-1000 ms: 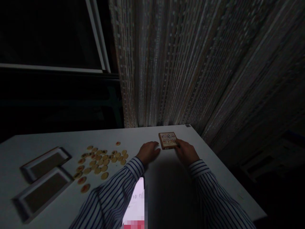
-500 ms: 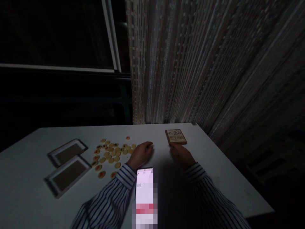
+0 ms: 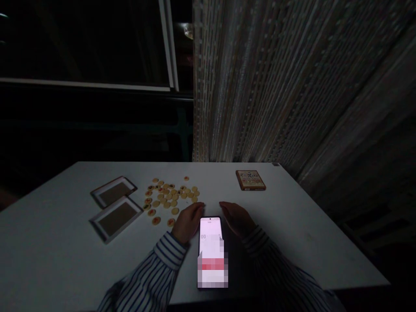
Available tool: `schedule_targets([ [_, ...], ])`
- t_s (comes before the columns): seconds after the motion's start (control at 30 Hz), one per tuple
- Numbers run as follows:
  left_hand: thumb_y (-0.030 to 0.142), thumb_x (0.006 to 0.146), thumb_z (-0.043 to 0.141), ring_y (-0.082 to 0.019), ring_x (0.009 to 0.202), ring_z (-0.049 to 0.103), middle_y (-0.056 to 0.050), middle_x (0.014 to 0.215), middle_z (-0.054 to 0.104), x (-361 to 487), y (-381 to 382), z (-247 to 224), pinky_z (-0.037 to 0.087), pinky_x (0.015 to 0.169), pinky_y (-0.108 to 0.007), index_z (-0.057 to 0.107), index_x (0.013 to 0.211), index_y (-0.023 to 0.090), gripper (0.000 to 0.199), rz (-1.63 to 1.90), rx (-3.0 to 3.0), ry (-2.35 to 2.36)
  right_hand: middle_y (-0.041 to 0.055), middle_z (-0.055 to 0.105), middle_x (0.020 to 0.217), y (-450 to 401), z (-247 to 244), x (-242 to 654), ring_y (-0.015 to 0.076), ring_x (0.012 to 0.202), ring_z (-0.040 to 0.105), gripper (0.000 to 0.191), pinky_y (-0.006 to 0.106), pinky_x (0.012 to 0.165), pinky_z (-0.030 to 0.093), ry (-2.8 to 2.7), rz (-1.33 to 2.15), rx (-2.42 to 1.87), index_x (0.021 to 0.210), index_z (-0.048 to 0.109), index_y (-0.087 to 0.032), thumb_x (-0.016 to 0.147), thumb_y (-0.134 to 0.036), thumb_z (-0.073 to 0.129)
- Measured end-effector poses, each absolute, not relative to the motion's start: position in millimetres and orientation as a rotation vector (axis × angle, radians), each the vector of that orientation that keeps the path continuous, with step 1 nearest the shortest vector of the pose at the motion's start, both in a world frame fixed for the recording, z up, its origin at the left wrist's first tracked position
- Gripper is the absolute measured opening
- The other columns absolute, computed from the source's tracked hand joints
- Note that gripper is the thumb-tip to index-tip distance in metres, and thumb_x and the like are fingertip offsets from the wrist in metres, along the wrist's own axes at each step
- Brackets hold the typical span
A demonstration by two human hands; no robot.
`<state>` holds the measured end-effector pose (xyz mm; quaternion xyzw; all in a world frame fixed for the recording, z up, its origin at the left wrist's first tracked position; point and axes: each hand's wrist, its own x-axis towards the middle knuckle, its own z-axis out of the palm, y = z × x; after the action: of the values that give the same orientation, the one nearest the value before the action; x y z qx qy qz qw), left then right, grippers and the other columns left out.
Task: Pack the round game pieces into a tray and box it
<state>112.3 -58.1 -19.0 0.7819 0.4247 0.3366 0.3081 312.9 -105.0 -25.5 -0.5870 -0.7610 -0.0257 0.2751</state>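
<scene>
My left hand rests on its edge on the white table, left of the top of a lit phone. Its fingers are loosely extended and hold nothing. Opposite it, my right hand lies right of the phone, fingers stretched forward and empty. Round wooden Chinese chess pieces are scattered beyond and left of my left hand, some showing red or dark characters, others plain. Farther off on the right lies a flat printed box, apart from my right hand. The phone's lower screen is blurred out.
Two shallow open box halves lie on the left of the white table, one partly overlapping the other. A beaded string curtain hangs behind the table's far edge. A dark window is at the back left.
My right hand has drawn back from the printed box toward the phone. My two hands are now closer together, on either side of the phone's top. The view has shifted slightly.
</scene>
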Motion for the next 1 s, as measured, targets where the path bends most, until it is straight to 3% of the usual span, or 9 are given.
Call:
schedule_targets([
  [0.27, 0.033, 0.088, 0.037, -0.016, 0.094, 0.061, -0.006, 0.101, 0.067, 109.8, -73.5, -31.9, 0.048, 0.085, -0.029, 0.061, 0.102, 0.016, 0.033, 0.901, 2.06, 1.11, 0.0092, 0.068, 0.087, -113.2, -47.3, 299.3, 0.0193, 0.079, 0.06, 0.028, 0.034, 0.072, 0.05, -2.074, -0.023, -1.421, 0.102, 0.061, -0.016, 0.086, -0.018, 0.038],
  [0.57, 0.033, 0.088, 0.037, -0.016, 0.094, 0.061, -0.005, 0.101, 0.068, 108.1, -76.1, -29.3, 0.048, 0.085, -0.028, 0.062, 0.103, 0.016, 0.034, 0.858, 2.04, 1.17, 0.011, 0.068, 0.092, -111.3, -49.0, 303.7, 0.0197, 0.083, 0.06, 0.032, 0.035, 0.073, 0.052, -2.056, 0.038, -1.245, 0.106, 0.061, -0.015, 0.083, -0.012, 0.038],
  [1.0, 0.033, 0.089, 0.033, -0.018, 0.1, 0.059, -0.008, 0.107, 0.066, 102.3, -75.3, -37.8, 0.046, 0.089, -0.032, 0.061, 0.108, 0.016, 0.037, 0.764, 2.118, 1.093, 0.0077, 0.069, 0.087, -109.3, -49.3, 301.4, 0.018, 0.081, 0.062, 0.027, 0.033, 0.072, 0.051, -1.988, 0.12, -1.449, 0.097, 0.064, -0.019, 0.084, -0.018, 0.04],
])
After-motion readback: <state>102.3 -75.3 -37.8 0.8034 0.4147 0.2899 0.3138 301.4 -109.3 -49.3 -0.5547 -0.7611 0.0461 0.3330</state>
